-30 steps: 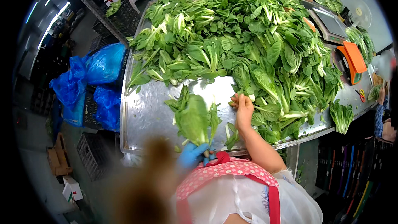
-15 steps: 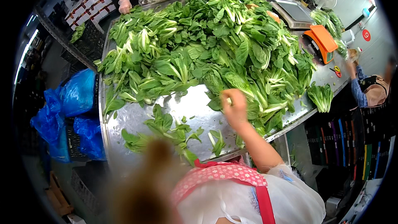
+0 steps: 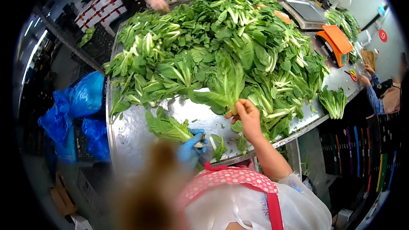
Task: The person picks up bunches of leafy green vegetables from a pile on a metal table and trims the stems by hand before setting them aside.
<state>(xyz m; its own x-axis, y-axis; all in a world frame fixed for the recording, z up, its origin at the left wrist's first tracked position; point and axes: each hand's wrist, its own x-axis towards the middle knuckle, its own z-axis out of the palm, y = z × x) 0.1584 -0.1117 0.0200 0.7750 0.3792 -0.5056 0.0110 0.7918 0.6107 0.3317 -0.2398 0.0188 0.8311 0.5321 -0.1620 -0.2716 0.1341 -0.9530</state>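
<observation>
A large heap of bok choy (image 3: 170, 66), leafy with pale stems, covers most of the metal table (image 3: 132, 123). My bare right hand (image 3: 249, 121) pinches one bok choy head (image 3: 228, 87) by its stem base; its leaves fan away over the heap's near edge. In a blue glove, my left hand (image 3: 190, 150) is closed around the stem end of another bok choy head (image 3: 167, 127), low over the table's near side. A blurred dark shape in front hides part of the left forearm. Loose leaves (image 3: 219, 146) lie between my hands.
An orange scale (image 3: 336, 42), red-handled scissors (image 3: 352, 75) and a single bok choy head (image 3: 333, 102) are on the table's right side. A flat grey scale (image 3: 307, 10) stands farther back. Blue bags (image 3: 87, 96) sit at the left. Other people work across the table and at the right.
My left hand has come into view holding a bok choy head. My right hand has drawn slightly nearer, lifting a head from the heap. The far-left co-worker's hand has moved right.
</observation>
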